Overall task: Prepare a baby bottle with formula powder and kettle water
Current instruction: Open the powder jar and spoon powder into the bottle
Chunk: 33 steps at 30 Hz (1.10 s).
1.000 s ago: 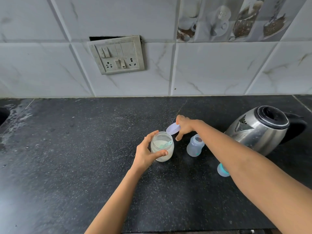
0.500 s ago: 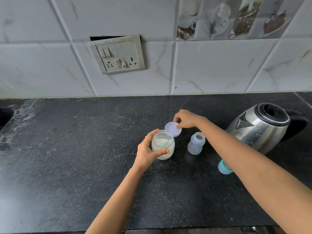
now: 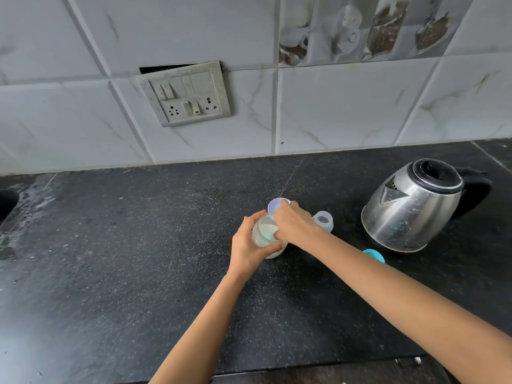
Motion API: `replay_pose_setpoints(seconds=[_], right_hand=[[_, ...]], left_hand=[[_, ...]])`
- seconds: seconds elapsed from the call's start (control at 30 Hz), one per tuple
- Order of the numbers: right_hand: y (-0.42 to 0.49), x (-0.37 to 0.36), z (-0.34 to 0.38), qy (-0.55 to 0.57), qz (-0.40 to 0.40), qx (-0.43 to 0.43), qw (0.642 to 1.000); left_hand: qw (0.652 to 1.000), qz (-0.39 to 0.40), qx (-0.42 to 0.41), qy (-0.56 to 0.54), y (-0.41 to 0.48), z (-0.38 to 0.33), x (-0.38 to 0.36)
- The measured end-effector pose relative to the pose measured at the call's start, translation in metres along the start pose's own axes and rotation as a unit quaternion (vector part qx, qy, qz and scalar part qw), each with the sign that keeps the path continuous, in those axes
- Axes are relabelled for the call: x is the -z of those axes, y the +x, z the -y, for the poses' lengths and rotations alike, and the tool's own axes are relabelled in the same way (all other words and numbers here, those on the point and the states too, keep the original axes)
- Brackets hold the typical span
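My left hand grips a clear jar of white formula powder standing on the black counter. My right hand is over the jar's mouth, its curled fingertips dipping inside and pinching the pale green scoop that lies in the powder. The jar's round lid lies flat on the counter just behind the jar. The open, clear baby bottle stands to the right of my right hand, partly hidden by it. A steel kettle with a black lid and handle stands further right.
A teal bottle cap lies in front of the kettle, half hidden by my right forearm. A switch and socket plate is on the tiled wall. The counter's left end is wet, beside a dark sink edge.
My right hand set the lid down on the counter behind the jar, let it go, and came back to the jar's mouth. My left hand kept its hold on the jar.
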State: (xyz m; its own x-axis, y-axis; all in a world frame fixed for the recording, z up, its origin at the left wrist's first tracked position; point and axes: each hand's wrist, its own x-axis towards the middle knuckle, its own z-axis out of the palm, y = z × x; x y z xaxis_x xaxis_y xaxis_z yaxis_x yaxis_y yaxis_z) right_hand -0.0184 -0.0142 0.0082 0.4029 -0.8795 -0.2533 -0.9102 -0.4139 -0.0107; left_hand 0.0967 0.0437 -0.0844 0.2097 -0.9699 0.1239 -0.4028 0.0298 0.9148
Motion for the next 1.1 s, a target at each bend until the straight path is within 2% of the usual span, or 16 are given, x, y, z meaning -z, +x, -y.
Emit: replay_pose_setpoints(seconds=[0.1,0.3,0.57,0.7,0.83,1.1], right_hand=[[0.001,-0.003,-0.001,0.002,0.000,-0.017,1.000],[-0.002,-0.004,0.001,0.041,-0.074,-0.015,0.996],[0.003,-0.006,0.003,0.139,-0.010,0.027,0.990],[0.007,0.000,-0.010,0.221,0.029,-0.005,0.975],[0.004,0.011,-0.018,0.324,0.006,-0.038,0.945],[0.004,0.008,-0.013,0.325,-0.016,-0.004,0.946]], left_hand=[[1.000,0.003,-0.007,-0.004,-0.003,-0.003,0.000],[1.000,0.012,-0.008,-0.010,-0.007,-0.014,0.000],[0.999,0.006,0.003,-0.032,-0.006,-0.014,-0.003],[1.000,0.004,0.015,-0.026,-0.003,-0.013,-0.002],[0.999,-0.015,0.031,-0.038,-0.003,-0.014,-0.002],[0.999,-0.012,0.036,-0.030,-0.001,-0.024,-0.008]])
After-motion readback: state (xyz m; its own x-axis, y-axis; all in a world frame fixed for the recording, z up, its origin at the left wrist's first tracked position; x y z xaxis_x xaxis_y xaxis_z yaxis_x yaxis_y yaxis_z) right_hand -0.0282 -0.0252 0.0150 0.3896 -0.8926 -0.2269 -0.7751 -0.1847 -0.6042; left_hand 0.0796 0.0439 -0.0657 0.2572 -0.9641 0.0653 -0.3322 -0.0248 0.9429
